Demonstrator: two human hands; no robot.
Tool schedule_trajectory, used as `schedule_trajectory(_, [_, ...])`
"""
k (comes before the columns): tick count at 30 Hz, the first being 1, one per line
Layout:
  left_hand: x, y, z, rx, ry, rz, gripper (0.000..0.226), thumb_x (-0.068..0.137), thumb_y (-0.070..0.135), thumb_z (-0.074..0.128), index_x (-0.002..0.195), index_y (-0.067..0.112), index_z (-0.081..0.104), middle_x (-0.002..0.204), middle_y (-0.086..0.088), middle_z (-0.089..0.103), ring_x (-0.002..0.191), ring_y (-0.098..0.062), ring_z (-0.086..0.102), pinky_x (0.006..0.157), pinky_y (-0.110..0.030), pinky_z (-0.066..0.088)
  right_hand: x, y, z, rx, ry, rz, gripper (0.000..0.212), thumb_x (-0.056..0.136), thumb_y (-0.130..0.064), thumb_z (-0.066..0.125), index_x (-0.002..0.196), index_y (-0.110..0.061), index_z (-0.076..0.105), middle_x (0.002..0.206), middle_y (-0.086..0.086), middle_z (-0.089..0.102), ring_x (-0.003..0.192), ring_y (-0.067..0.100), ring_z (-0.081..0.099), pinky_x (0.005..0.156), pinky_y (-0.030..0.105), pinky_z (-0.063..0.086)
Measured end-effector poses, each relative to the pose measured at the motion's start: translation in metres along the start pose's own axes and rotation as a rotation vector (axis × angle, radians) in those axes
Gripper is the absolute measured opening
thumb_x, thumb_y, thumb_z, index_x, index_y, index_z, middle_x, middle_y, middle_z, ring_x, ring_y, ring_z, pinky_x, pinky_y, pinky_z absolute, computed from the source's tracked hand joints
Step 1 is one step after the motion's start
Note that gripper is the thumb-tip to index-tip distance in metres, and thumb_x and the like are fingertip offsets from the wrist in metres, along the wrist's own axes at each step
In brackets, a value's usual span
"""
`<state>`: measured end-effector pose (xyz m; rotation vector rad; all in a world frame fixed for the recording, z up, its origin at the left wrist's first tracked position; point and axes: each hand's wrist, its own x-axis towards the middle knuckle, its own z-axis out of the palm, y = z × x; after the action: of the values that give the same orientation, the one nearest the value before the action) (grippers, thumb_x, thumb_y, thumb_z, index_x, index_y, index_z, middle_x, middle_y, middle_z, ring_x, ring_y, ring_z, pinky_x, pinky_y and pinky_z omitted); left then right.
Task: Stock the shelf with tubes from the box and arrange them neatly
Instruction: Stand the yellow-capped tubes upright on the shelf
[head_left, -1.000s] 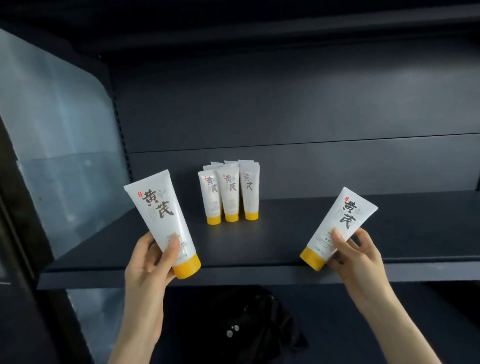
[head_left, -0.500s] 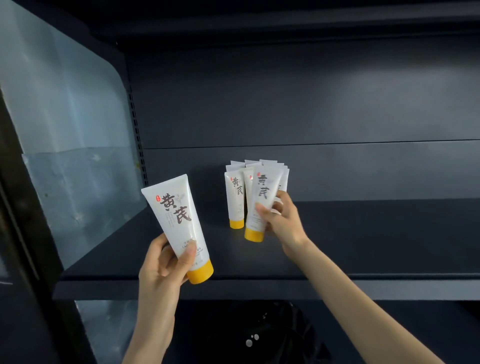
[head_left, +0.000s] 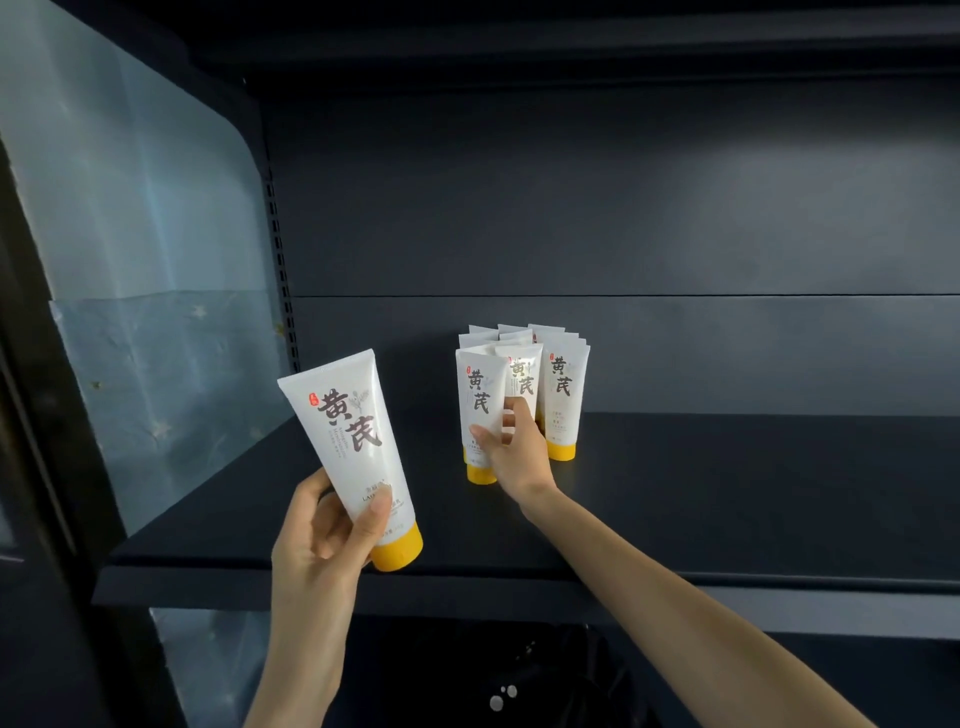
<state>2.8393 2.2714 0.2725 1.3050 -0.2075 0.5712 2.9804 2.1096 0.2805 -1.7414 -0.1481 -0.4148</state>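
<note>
Lower left of the frame, the left hand (head_left: 311, 545) grips a white tube (head_left: 353, 447), tilted, yellow cap pointing down to the right. At centre, the right hand (head_left: 514, 452) pinches the front tube (head_left: 478, 400) of the cluster (head_left: 563, 389). The tubes stand cap-down on the dark shelf (head_left: 727, 493).

My left hand (head_left: 322, 540) is up at lower left, forearm near upright, thumb pressed across the front of the held tube (head_left: 348, 441), fingers wrapped behind it. My right arm is stretched forward, and my right hand (head_left: 517, 454) pinches the front tube (head_left: 480, 400) between thumb and curled fingers.
</note>
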Motion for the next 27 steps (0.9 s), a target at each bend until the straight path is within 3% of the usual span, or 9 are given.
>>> schedule_trajectory(4, [-0.001, -0.003, 0.0, -0.002, 0.022, -0.003, 0.048, 0.068, 0.026, 0.068, 0.115, 0.022, 0.059, 0.105, 0.006, 0.072, 0.096, -0.01, 0.068, 0.068, -0.021, 0.058, 0.005, 0.001, 0.003, -0.003, 0.002, 0.011, 0.032, 0.091, -0.015, 0.062, 0.114, -0.023, 0.041, 0.126, 0.0, 0.054, 0.118, 0.019, 0.053, 0.094, 0.035, 0.049])
schedule_trajectory(8, [-0.003, -0.003, 0.004, 0.015, 0.046, 0.009, 0.044, 0.068, 0.03, 0.068, 0.112, 0.029, 0.059, 0.103, 0.012, 0.072, 0.096, -0.006, 0.068, 0.073, -0.03, 0.058, 0.005, -0.002, 0.0, 0.017, -0.022, 0.064, 0.032, 0.089, -0.016, 0.065, 0.11, -0.022, 0.042, 0.11, -0.006, 0.052, 0.113, 0.015, 0.054, 0.074, 0.018, 0.048])
schedule_trajectory(12, [0.001, 0.001, 0.007, 0.003, 0.074, 0.009, 0.041, 0.067, 0.033, 0.068, 0.107, 0.033, 0.059, 0.102, 0.013, 0.071, 0.095, -0.005, 0.068, 0.066, -0.023, 0.056, -0.007, -0.007, -0.015, -0.007, 0.007, 0.076, 0.046, 0.086, -0.019, 0.068, 0.124, -0.015, 0.043, 0.121, -0.001, 0.038, 0.11, 0.012, 0.043, 0.093, 0.024, 0.039])
schedule_trajectory(14, [0.004, 0.002, 0.01, -0.001, 0.07, -0.007, 0.04, 0.067, 0.033, 0.068, 0.106, 0.033, 0.059, 0.102, 0.013, 0.071, 0.094, -0.006, 0.068, 0.068, -0.026, 0.054, -0.019, -0.013, -0.027, -0.012, 0.015, 0.021, 0.04, 0.088, -0.018, 0.065, 0.122, -0.018, 0.043, 0.121, -0.003, 0.035, 0.113, 0.012, 0.039, 0.098, 0.025, 0.037])
schedule_trajectory(19, [0.008, 0.004, 0.031, 0.022, 0.003, -0.014, 0.042, 0.065, 0.031, 0.07, 0.105, 0.024, 0.062, 0.097, 0.007, 0.072, 0.092, -0.008, 0.068, 0.077, -0.028, 0.054, -0.057, -0.031, -0.05, 0.091, -0.175, -0.113, 0.024, 0.094, -0.025, 0.057, 0.117, -0.021, 0.053, 0.125, -0.007, 0.052, 0.115, 0.01, 0.052, 0.089, 0.02, 0.046])
schedule_trajectory(23, [0.008, 0.004, 0.052, 0.01, -0.066, 0.006, 0.042, 0.066, 0.027, 0.071, 0.107, 0.017, 0.063, 0.098, 0.005, 0.073, 0.091, -0.005, 0.068, 0.071, -0.014, 0.052, -0.085, -0.035, -0.063, 0.097, -0.362, -0.183, 0.039, 0.086, -0.041, 0.059, 0.123, -0.031, 0.05, 0.123, -0.014, 0.053, 0.115, -0.002, 0.052, 0.089, 0.016, 0.047])
schedule_trajectory(27, [0.008, 0.002, 0.065, -0.024, -0.123, 0.007, 0.04, 0.067, 0.021, 0.073, 0.106, 0.017, 0.063, 0.1, 0.007, 0.073, 0.093, -0.005, 0.068, 0.069, -0.012, 0.051, -0.099, -0.031, -0.068, -0.008, -0.423, -0.251, 0.05, 0.086, -0.035, 0.065, 0.131, -0.03, 0.045, 0.125, -0.018, 0.054, 0.122, 0.0, 0.049, 0.101, 0.028, 0.044])
